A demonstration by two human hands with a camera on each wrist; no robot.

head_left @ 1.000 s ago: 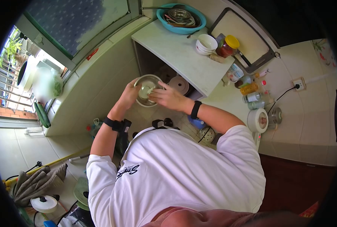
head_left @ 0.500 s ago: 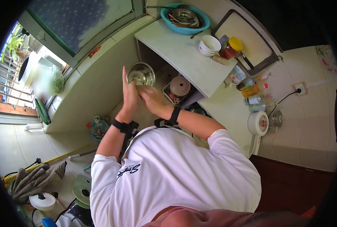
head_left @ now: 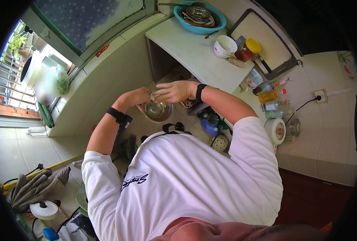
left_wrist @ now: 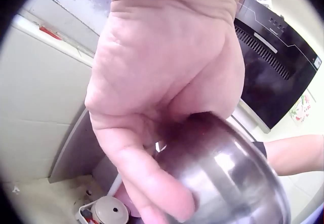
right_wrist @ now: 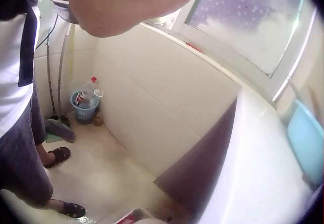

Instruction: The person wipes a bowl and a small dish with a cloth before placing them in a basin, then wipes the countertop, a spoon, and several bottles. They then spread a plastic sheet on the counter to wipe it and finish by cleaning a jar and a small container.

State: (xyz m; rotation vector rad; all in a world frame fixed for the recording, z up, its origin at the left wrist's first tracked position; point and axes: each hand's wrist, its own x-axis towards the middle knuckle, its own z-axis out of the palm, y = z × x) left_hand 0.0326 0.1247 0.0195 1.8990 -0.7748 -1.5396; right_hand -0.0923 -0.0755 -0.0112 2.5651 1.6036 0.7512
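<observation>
A shiny metal bowl (head_left: 158, 112) is held in front of the body, above the floor. My left hand (head_left: 134, 98) grips its rim. In the left wrist view the fingers curl down along the outside of the bowl (left_wrist: 228, 183). My right hand (head_left: 174, 91) reaches over the bowl's far rim, fingers fairly straight and pointing toward the left hand. A small pale patch shows by the right fingertips, and I cannot tell what it is. In the right wrist view the hand (right_wrist: 126, 6) covers part of the bowl (right_wrist: 63, 11).
A white counter (head_left: 186, 52) carries a blue basin (head_left: 202, 28), stacked white bowls (head_left: 225, 46) and a yellow-lidded jar (head_left: 247, 49). Several bottles (head_left: 268, 105) line the wall. Below, a pot (left_wrist: 110, 211) sits near the floor. A blue bucket (right_wrist: 85, 111) stands by the tiled wall.
The hands first worked at the bowl, then came together with palms close and the bowl beyond them. Now they have spread, elbows out, and the bowl sits lower and nearer the body.
</observation>
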